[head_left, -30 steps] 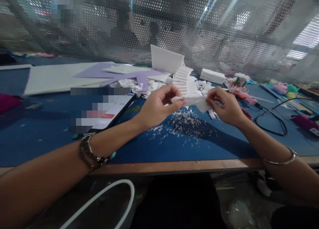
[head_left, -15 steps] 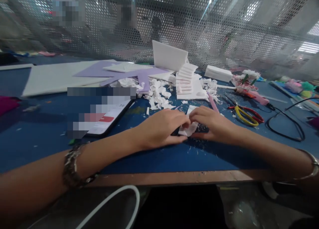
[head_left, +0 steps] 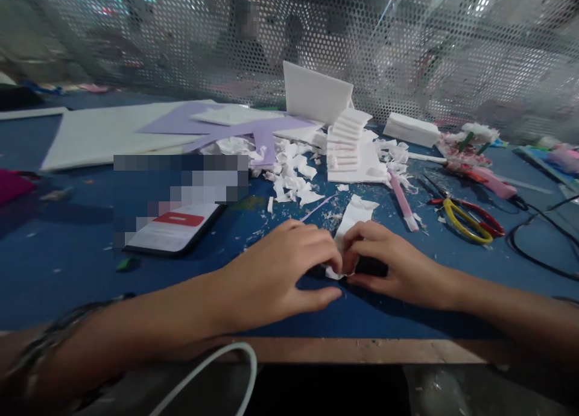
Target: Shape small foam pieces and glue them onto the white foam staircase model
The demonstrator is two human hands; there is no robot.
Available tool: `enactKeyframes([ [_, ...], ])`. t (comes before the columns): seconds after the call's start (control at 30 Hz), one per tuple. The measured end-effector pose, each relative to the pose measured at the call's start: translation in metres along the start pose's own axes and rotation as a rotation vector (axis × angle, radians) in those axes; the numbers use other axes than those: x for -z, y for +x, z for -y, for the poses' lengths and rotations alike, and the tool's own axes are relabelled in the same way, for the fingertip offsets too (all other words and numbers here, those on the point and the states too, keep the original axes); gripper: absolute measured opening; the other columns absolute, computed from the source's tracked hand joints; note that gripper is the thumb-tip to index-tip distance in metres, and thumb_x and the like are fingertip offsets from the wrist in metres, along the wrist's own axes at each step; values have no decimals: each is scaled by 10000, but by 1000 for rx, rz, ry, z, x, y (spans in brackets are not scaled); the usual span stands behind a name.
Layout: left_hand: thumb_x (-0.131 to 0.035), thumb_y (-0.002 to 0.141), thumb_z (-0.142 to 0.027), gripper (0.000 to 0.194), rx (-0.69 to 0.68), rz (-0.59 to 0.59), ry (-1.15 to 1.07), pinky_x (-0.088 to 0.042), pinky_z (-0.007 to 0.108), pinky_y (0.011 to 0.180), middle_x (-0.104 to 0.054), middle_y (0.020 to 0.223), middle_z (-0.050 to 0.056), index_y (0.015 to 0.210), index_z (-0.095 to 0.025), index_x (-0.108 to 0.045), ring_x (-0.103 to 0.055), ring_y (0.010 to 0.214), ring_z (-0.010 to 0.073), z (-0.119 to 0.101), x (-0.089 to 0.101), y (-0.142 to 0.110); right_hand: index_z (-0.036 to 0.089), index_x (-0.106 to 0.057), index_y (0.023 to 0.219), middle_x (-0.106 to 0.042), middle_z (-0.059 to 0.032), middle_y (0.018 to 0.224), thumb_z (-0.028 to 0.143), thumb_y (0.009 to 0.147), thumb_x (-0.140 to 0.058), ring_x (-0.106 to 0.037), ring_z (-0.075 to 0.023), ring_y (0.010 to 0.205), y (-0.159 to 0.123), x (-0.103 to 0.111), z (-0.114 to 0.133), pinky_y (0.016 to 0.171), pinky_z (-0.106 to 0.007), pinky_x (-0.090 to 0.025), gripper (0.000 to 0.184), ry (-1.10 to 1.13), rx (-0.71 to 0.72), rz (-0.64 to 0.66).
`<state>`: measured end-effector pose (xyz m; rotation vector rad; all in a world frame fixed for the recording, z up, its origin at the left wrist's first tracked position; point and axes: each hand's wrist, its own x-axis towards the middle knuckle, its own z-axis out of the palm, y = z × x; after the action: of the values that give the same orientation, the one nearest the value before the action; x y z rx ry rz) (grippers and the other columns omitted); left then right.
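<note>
Where a perforated screen (head_left: 190, 48) backs the view, I observe through the head camera a blue tabletop (head_left: 81, 223) bearing a phone (head_left: 167, 238) at left. Next, the left hand (head_left: 294, 268) lies with thumb and curled fingers apart; the right hand (head_left: 391, 262) curls opposite, near a yellow-and-red-handled tool (head_left: 449, 205). Smallest, a white strip (head_left: 355, 214) lies on the tabletop between the hands, its near part under the right hand's fingers; whether they pinch it, I cannot tell.

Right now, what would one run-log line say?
left hand: at paper, thumb spread | right hand: on paper, grip unclear | phone: left of hands | white scraps: beyond hands
</note>
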<state>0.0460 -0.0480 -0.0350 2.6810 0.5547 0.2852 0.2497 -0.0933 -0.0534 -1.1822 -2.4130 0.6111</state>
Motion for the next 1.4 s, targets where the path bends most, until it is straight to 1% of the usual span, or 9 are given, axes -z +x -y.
enactKeyframes([
  [0.17, -346, 845, -384, 335, 444, -403, 358, -377, 324, 776, -600, 975, 40, 1016, -181, -549, -546, 884, 195, 67, 51, -32, 159, -577, 798, -540, -42, 943, 213, 813, -522, -491, -110, 909, -2, 1, -4, 841, -252, -381, 78, 58, 7, 14],
  [0.23, -271, 833, -459, 449, 555, -345, 487, -366, 365, 794, -619, 967, 46, 1059, -193, -554, -559, 909, 235, 100, 64, -45, 166, -570, 800, -541, -36, 947, 214, 811, -523, -489, -110, 917, -3, 1, -4, 853, -258, -374, 68, 62, 10, 13],
  [0.3, -255, 843, -473, 456, 590, -309, 379, -363, 347, 818, -635, 980, 11, 1108, -215, -522, -565, 914, 210, 117, 69, -53, 170, -564, 802, -542, -33, 951, 213, 811, -522, -488, -110, 926, -3, 1, -4, 863, -264, -369, 61, 69, 3, 16],
  [0.4, -335, 847, -433, 384, 543, -463, 348, -330, 334, 897, -575, 1086, 19, 1051, -176, -535, -503, 1033, 226, 98, 65, -48, 172, -562, 806, -543, -34, 959, 211, 819, -508, -492, -108, 932, -4, 2, -4, 866, -265, -373, 67, 81, -9, 23],
  [0.47, -405, 852, -379, 307, 477, -386, 216, -360, 307, 853, -539, 1126, 15, 1093, -217, -503, -515, 985, 195, 67, 55, -36, 170, -568, 807, -551, -37, 957, 210, 822, -503, -496, -109, 933, -4, 2, -4, 865, -266, -377, 78, 81, 5, 17],
  [0.57, -521, 796, -423, 340, 102, -125, 136, -376, 285, 813, -580, 1053, 15, 1070, -222, -503, -525, 951, 179, 25, 29, -13, 165, -584, 817, -578, -39, 933, 211, 828, -502, -508, -114, 905, -5, 2, -5, 845, -273, -392, 95, 58, 53, -4],
  [0.7, -546, 751, -506, 368, -160, 29, 128, -371, 309, 713, -612, 935, 41, 905, -173, -575, -536, 822, 190, 3, -6, 11, 158, -596, 819, -606, -49, 934, 224, 823, -521, -530, -122, 883, -7, 1, -8, 836, -290, -409, 100, 31, 98, -45],
  [0.9, -538, 796, -308, 126, -66, -40, 18, -301, 297, 653, -596, 814, -8, 773, -198, -595, -506, 749, 149, 4, -20, 21, 161, -596, 849, -587, -50, 959, 181, 818, -527, -539, -104, 937, -10, 3, -11, 845, -241, -437, 78, 161, 41, -54],
  [1.4, -502, 735, -195, 29, 78, -40, -48, -338, 281, 618, -532, 736, -6, 713, -175, -499, -466, 680, 136, 5, -20, 20, 149, -546, 767, -525, -40, 870, 206, 813, -527, -485, -110, 819, -3, 1, -8, 727, -233, -431, 75, 60, -74, -34],
])
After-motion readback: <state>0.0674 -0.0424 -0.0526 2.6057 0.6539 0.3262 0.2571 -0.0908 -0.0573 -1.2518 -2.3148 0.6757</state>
